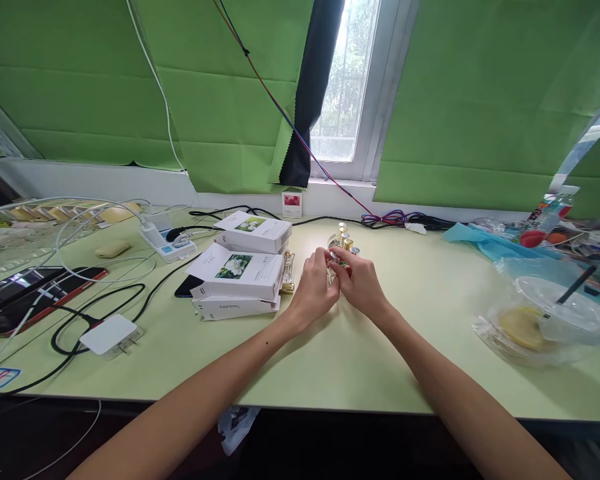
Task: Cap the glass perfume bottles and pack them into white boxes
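Observation:
My left hand (314,285) and my right hand (361,284) meet over the middle of the table. Their closed fingers pinch a small glass bottle with a silvery cap (334,256); most of its body is hidden behind the fingers. Just beyond the hands stand several more little bottles with gold and silver tops (347,241). To the left of my left hand, a clear glass bottle with gold parts (288,272) lies against a stack of white boxes. The upper box (253,275) bears a white flower picture, and its end flap is open.
Another flower-printed box (257,231) lies behind the stack. Leftward are a power strip (167,247), a white charger (111,335), looped cables and a tablet (35,293) touched by another person's hand. At right sit a lidded plastic cup (563,307) and a bottle (549,215).

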A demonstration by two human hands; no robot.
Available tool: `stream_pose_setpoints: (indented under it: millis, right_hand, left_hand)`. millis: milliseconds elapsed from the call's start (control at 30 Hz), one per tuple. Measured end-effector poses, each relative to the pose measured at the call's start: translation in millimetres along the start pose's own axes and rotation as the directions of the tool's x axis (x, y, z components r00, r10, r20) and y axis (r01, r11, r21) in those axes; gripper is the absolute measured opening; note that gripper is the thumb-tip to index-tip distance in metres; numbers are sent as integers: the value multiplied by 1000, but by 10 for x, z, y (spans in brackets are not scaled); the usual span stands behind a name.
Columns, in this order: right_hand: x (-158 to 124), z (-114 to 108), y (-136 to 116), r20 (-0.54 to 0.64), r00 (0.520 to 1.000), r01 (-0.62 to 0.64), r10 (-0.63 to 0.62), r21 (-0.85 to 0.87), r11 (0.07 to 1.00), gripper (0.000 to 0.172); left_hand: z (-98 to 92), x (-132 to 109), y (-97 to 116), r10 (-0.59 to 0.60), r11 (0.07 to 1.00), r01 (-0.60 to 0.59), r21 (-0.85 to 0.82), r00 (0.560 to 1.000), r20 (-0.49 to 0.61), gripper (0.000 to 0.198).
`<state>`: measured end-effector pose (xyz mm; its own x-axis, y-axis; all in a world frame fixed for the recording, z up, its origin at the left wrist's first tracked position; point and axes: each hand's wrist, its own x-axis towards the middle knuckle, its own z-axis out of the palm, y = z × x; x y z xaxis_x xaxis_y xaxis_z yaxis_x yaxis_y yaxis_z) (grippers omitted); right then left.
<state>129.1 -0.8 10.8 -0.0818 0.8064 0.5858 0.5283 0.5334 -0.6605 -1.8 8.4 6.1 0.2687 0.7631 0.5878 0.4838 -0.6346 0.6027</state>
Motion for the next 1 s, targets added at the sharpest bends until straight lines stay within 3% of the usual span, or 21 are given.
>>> stream_pose_setpoints:
  millis: [1000]
  right_hand:
    - [14, 18, -23, -111, 993, -33, 39, 61, 998, 14]
  left_hand:
    - [8, -19, 22, -8, 1000, 7, 22, 1000, 18, 24]
